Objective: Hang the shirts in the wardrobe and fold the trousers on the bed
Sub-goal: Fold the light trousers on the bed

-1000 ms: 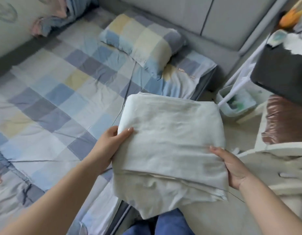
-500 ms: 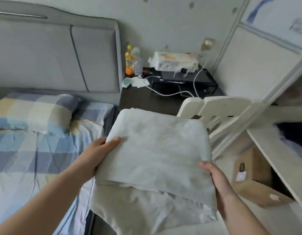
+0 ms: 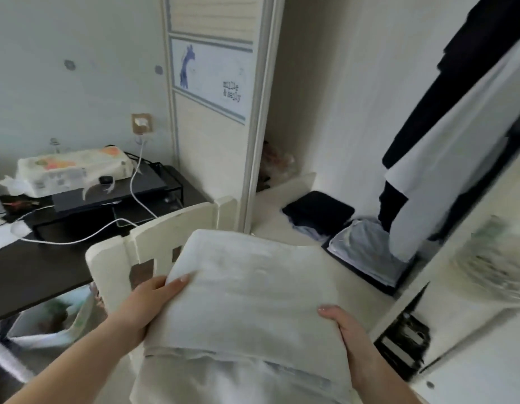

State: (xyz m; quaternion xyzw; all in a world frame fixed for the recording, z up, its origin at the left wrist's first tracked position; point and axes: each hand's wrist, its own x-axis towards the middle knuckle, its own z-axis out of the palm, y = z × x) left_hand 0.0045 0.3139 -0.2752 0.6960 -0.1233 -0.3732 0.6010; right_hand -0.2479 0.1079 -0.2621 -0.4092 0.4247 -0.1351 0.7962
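- My left hand (image 3: 153,298) grips the left edge of the folded white trousers (image 3: 247,298), thumb lying on top, the other fingers hidden underneath.
- My right hand (image 3: 345,328) holds the right edge the same way, thumb over the top fold, fingers tucked out of sight below.
- I carry the trousers flat between both hands, in front of the open wardrobe (image 3: 326,112) and above the back of a cream chair (image 3: 162,240).
- Inside the wardrobe, on its floor shelf, a dark folded pile (image 3: 318,209) lies beyond the trousers, and a grey-blue folded pile (image 3: 366,252) sits just right of it.
- Above those piles hang a dark garment (image 3: 445,91) and a white shirt (image 3: 445,158), side by side.
- The wardrobe's sliding door (image 3: 212,112) stands left of the opening, with a blue figure printed on it.
- Left of the wardrobe is a dark desk (image 3: 34,272) carrying a tissue pack (image 3: 72,170) and a white cable (image 3: 136,188).
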